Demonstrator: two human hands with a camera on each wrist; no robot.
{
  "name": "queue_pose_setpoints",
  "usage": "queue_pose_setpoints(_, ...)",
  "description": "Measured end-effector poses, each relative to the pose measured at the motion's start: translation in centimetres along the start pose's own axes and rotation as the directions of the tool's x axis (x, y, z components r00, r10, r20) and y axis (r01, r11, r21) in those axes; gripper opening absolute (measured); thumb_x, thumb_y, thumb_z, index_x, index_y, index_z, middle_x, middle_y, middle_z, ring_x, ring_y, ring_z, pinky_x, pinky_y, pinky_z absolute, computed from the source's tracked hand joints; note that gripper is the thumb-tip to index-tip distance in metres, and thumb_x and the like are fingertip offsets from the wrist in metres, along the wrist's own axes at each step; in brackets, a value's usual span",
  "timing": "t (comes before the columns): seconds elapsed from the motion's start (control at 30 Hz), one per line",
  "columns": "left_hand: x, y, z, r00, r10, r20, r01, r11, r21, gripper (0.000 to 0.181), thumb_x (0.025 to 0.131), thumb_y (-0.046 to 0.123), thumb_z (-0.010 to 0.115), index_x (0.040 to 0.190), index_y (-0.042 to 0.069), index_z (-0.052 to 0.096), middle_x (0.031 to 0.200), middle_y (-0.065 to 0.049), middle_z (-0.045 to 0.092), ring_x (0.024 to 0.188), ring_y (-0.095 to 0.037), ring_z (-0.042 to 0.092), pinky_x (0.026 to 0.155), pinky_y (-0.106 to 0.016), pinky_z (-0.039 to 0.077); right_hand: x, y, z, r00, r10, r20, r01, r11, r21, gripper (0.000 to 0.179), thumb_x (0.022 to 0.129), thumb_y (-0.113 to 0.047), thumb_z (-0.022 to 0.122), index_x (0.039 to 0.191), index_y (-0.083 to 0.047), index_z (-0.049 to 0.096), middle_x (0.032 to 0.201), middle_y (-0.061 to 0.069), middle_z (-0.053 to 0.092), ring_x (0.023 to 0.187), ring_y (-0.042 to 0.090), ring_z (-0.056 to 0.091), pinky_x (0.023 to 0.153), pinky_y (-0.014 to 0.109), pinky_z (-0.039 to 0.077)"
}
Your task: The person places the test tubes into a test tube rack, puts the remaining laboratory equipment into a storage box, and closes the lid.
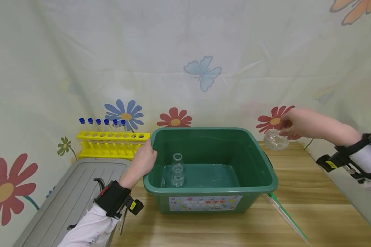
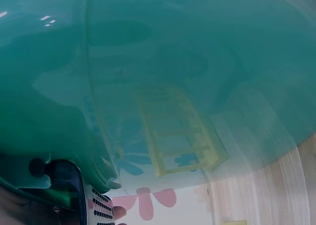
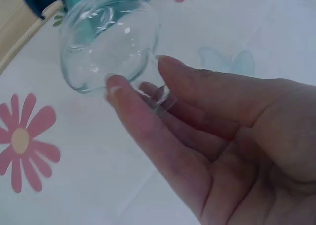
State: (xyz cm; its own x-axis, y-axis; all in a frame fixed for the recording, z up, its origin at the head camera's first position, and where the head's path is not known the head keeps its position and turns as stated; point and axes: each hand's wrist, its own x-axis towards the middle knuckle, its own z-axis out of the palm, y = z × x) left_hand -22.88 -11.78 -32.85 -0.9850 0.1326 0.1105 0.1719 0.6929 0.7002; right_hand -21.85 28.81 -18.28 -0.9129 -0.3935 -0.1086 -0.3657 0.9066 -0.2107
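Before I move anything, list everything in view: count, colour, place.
Bin: 1, green, middle of the table
Label: 1, mostly white, bin's front
Glassware in the bin: at least 1, clear, left part; exact count unclear
Flask: 1, clear, in the right hand, right of the bin
Rack: 1, yellow, behind left
Tubes: 6, clear with blue caps, in the rack
Panel: 1, grey, left
Strip: 1, clear and green, right front
Table: 1, wood-brown, under the bin
Wall covering: count unclear, pale with flowers, behind
Wristbands: 2, black, one per wrist
Sleeves: 2, whitish, both forearms
Hands: 2, bare; left hand on the bin's left rim, right hand holding the flask
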Motion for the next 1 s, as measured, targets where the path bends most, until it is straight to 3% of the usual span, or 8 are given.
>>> queue_pose_setpoints(0.13,0.0,-0.2,0.0,1.000,0.000,-0.001,0.000,1.000,0.007,0.040,0.093,0.006,0.038,0.130,-0.005,0.030,0.108,-0.021,0.051,0.084,-0.027,0.058,0.067,-0.038,0.052,1.3,-2.4,0.4,0.998,-0.054,-0.011,0.054,0.998,-0.025,0.010,0.079,-0.006,0.068,0.083,0.003,0.065,0.062,-0.001,0.056,0.053,0.013,0.053,0.052,0.030,0.046)
queue_pose_setpoints(0.37,0.0,-0.2,-0.1,1.000,0.003,0.001,-0.003,1.000,0.011,0.040,0.093,0.006,0.038,0.130,-0.006,0.030,0.111,-0.021,0.050,0.087,-0.029,0.057,0.070,-0.039,0.051,3.4,-6.4,1.9,0.982,-0.178,0.057,0.170,0.978,0.117,0.006,0.079,-0.007,0.068,0.080,-0.002,0.066,0.066,0.001,0.059,0.058,0.014,0.056,0.056,0.029,0.049)
queue_pose_setpoints(0.47,0.1,-0.1,-0.1,1.000,0.007,-0.003,-0.007,1.000,0.015,0.040,0.093,0.006,0.038,0.130,-0.006,0.030,0.112,-0.021,0.050,0.089,-0.029,0.056,0.073,-0.041,0.050,4.4,-8.0,2.6,0.973,-0.219,0.070,0.209,0.969,0.128,0.007,0.078,-0.008,0.070,0.082,-0.002,0.067,0.067,0.001,0.060,0.058,0.014,0.057,0.056,0.028,0.049)
queue_pose_setpoints(0.67,0.1,0.0,0.0,1.000,0.020,0.005,-0.020,1.000,-0.008,0.041,0.093,0.005,0.037,0.131,-0.006,0.029,0.116,-0.023,0.049,0.091,-0.030,0.056,0.073,-0.042,0.050,6.0,-10.6,4.1,0.957,-0.273,0.102,0.264,0.960,0.095,0.007,0.078,-0.009,0.070,0.081,-0.004,0.067,0.065,0.000,0.060,0.057,0.014,0.056,0.057,0.028,0.047)
queue_pose_setpoints(0.87,0.0,-0.2,-0.1,1.000,0.029,0.007,-0.029,0.999,-0.024,0.041,0.092,0.003,0.036,0.132,-0.005,0.028,0.116,-0.023,0.049,0.090,-0.031,0.058,0.069,-0.042,0.051,7.2,-13.1,5.9,0.931,-0.345,0.121,0.329,0.935,0.132,0.005,0.079,-0.009,0.069,0.080,-0.005,0.066,0.058,0.001,0.056,0.052,0.012,0.052,0.055,0.027,0.045)
queue_pose_setpoints(1.0,0.0,-0.3,-0.1,1.000,0.020,0.012,-0.020,1.000,-0.018,0.043,0.092,0.003,0.035,0.134,-0.005,0.026,0.119,-0.024,0.048,0.091,-0.031,0.057,0.071,-0.042,0.051,8.0,-14.6,7.4,0.921,-0.355,0.163,0.326,0.929,0.177,0.004,0.080,-0.009,0.068,0.081,-0.005,0.067,0.062,0.001,0.059,0.052,0.010,0.055,0.056,0.024,0.047)
